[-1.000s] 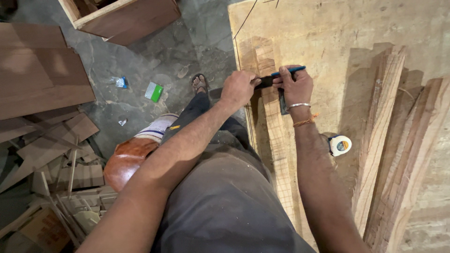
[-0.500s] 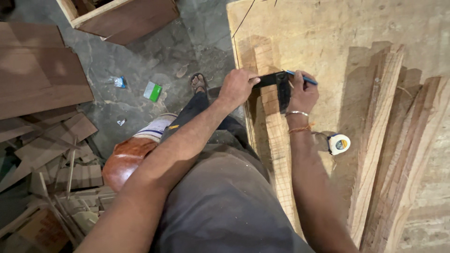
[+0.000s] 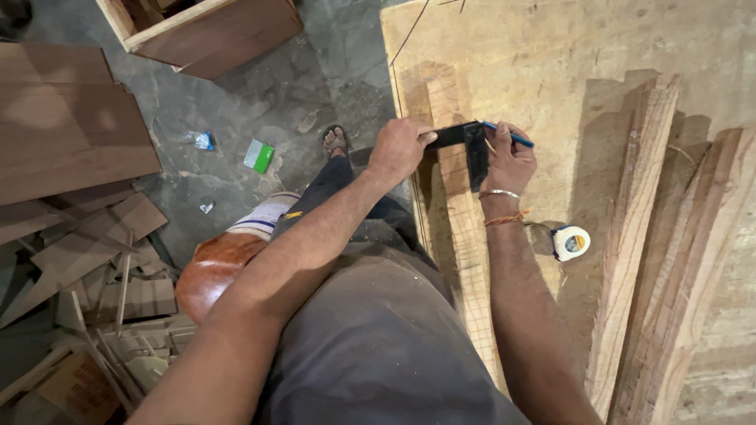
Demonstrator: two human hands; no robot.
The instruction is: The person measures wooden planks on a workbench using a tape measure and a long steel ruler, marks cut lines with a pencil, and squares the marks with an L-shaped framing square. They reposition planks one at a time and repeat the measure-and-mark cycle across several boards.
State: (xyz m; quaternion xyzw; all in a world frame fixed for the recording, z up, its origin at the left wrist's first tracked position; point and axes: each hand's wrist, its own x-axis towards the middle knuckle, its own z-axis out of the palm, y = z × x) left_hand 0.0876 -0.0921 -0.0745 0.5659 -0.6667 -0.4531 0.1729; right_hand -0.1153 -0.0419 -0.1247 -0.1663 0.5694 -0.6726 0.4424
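Note:
My left hand [image 3: 400,148] presses a black try square [image 3: 466,144] against the edge of a long wooden strip [image 3: 463,236] lying on the plywood workbench [image 3: 567,47]. My right hand [image 3: 509,164] holds a blue pencil [image 3: 512,137] with its tip at the square's blade, over the strip. Bracelets circle my right wrist.
A white tape measure [image 3: 571,242] lies on the bench right of my right forearm. More wooden strips [image 3: 646,236] lie along the bench at the right. On the floor to the left are wood offcuts [image 3: 94,267], a wooden box [image 3: 205,27] and a rounded brown pot [image 3: 213,271].
Both hands and the try square have shifted slightly along the strip, toward me. The pencil now angles down toward the blade rather than lying level across it.

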